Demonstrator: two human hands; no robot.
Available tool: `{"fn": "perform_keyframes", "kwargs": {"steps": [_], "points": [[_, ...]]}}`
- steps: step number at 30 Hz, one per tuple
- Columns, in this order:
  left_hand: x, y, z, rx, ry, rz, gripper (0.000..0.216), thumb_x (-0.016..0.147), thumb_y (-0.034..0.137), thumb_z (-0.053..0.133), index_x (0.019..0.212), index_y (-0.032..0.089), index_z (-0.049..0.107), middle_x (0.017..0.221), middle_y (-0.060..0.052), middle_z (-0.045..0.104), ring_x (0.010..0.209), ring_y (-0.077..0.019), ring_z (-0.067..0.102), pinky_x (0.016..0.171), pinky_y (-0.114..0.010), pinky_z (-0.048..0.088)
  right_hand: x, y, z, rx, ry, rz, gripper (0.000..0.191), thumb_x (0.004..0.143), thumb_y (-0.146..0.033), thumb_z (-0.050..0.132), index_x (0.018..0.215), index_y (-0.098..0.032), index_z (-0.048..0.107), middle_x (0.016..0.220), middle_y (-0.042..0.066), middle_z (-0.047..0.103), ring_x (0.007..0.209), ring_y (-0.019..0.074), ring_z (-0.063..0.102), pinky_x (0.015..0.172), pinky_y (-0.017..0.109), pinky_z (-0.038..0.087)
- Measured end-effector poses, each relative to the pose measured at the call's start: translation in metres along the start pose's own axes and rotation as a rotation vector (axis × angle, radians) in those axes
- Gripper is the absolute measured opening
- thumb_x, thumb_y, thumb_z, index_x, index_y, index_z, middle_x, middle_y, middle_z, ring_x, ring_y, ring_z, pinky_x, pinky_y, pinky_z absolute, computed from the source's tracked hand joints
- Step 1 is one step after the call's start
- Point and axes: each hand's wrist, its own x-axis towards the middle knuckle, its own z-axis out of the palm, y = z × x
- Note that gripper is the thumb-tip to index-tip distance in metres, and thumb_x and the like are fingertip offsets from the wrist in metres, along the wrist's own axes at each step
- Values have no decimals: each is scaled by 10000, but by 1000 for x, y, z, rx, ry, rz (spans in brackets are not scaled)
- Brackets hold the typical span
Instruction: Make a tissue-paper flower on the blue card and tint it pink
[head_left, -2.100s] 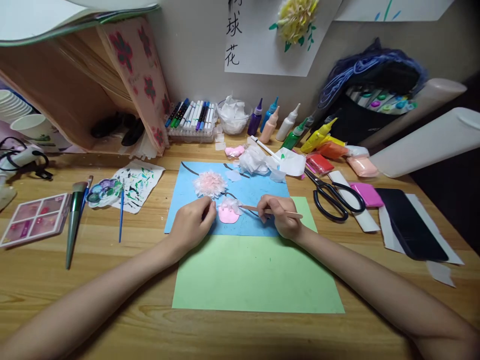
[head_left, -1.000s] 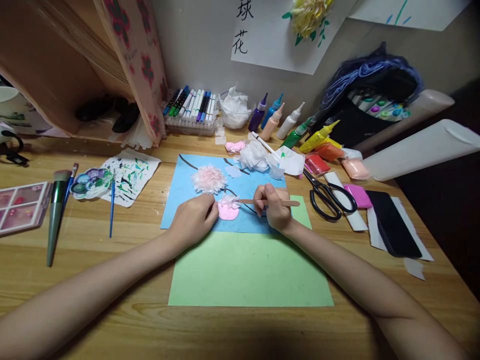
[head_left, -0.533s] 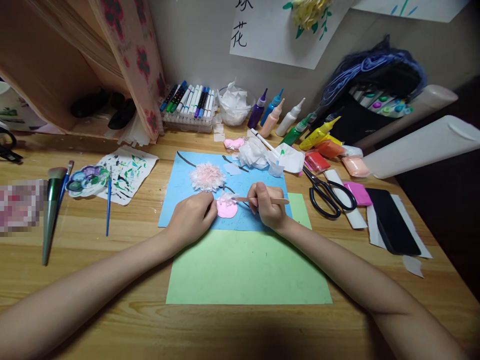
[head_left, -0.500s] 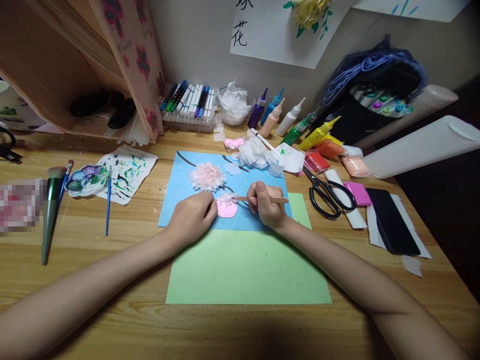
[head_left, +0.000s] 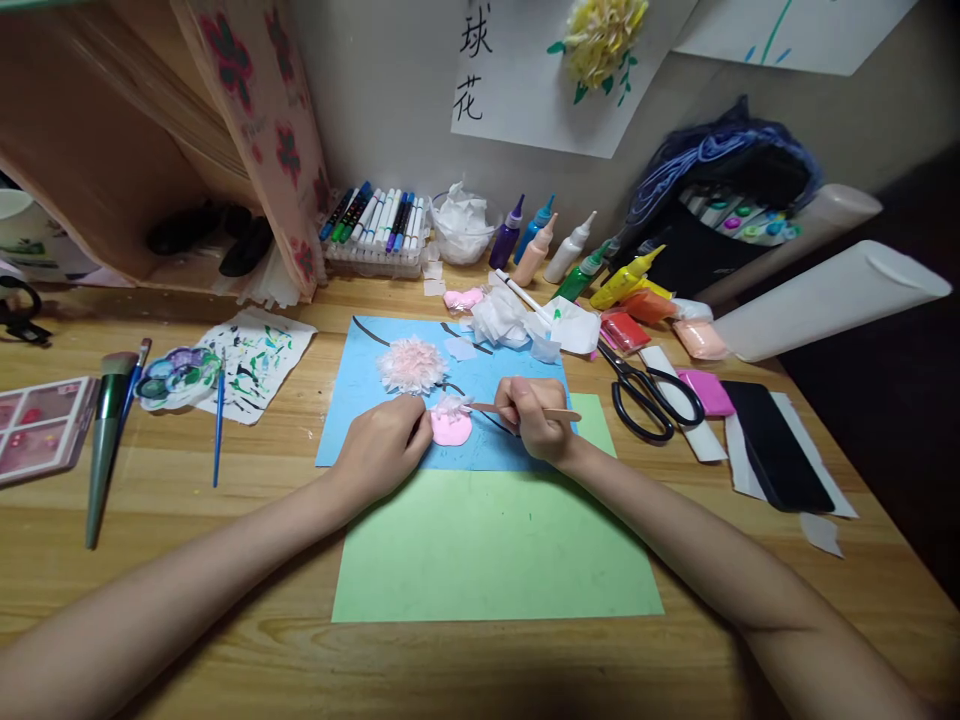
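My right hand [head_left: 534, 418] grips a wooden craft stick [head_left: 561, 414], its tip pointing left at the edge of white tissue bits [head_left: 453, 404]. Those bits sit on the upper part of a flat pink clay piece [head_left: 451, 428] on the blue paper [head_left: 337, 430]. Just left of the clay, my left hand [head_left: 384, 438] rests with fingers curled and thumb pressed in; whatever they hold is hidden. Above it on the blue sheet is a fluffy pink-white tissue flower [head_left: 412, 366]. A pile of white tissue pieces [head_left: 501, 318] lies at the sheet's upper right.
Green paper [head_left: 495, 560] lies beneath the blue sheet. To the right are black-handled scissors [head_left: 643, 398] and a phone [head_left: 777, 444]. Markers [head_left: 379, 220], a tissue bowl [head_left: 463, 228] and paint bottles [head_left: 534, 250] line the back. Brushes [head_left: 109, 440] and a paint-stained cloth [head_left: 259, 365] are at left.
The view has tilted slightly upward, so things on the table appear a little lower. Both hands keep nearly the same place by the pink clay, and the craft stick stays in my right hand.
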Motion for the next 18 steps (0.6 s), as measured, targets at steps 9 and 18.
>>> {"fn": "perform_keyframes", "kwargs": {"steps": [9, 18], "points": [[0, 0, -1, 0, -7, -7, 293, 931, 326, 319, 715, 202, 474, 722, -25, 593, 662, -168, 532, 576, -281, 294, 9, -3, 4, -26, -58, 41, 515, 963, -434, 225, 511, -231, 365, 431, -19, 414, 436, 118, 429, 529, 285, 370], [-16, 20, -36, -672, 259, 23, 374, 926, 382, 297, 687, 201, 522, 642, -32, 541, 594, -137, 499, 582, -304, 406, 5, 2, 0, 103, 152, 71, 554, 962, -461, 262, 471, -218, 348, 433, -27, 370, 418, 107, 376, 506, 283, 343]]}}
